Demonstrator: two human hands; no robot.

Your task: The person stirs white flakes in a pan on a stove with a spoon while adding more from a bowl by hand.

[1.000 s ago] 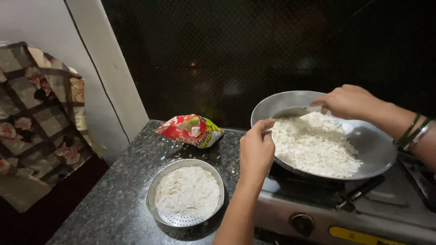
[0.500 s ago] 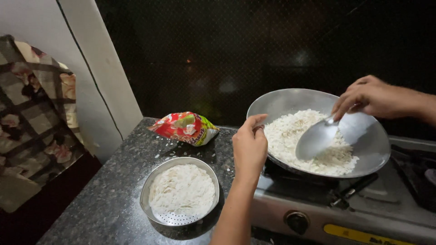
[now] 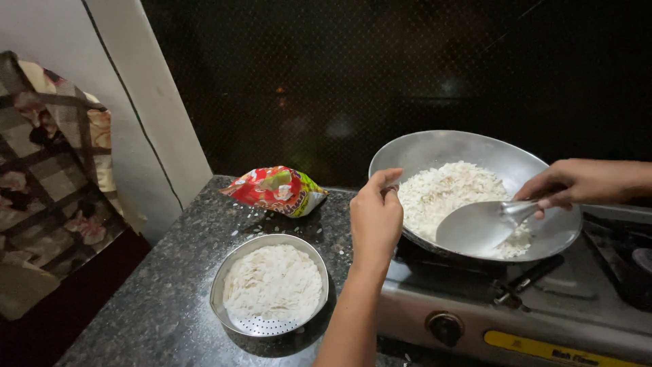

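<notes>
My left hand (image 3: 375, 221) grips the round steel wok (image 3: 468, 153) rim, right hand (image 3: 574, 183) fingers clamped on the flat steel spatula (image 3: 479, 228), white flaked rice (image 3: 445, 194) looks mid-stir and unbrowned.

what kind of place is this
Most likely a home kitchen: a gas stove carries a metal pan of white flakes, stirred with a spatula, beside a dark granite counter holding a strainer bowl.

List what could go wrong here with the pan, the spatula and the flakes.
1. The left hand grips the bare metal rim of the pan sitting on the stove; if it is hot, the fingers could burn.
2. The spatula in the right hand works near the pan's low front edge, so white flakes could spill over.
</notes>
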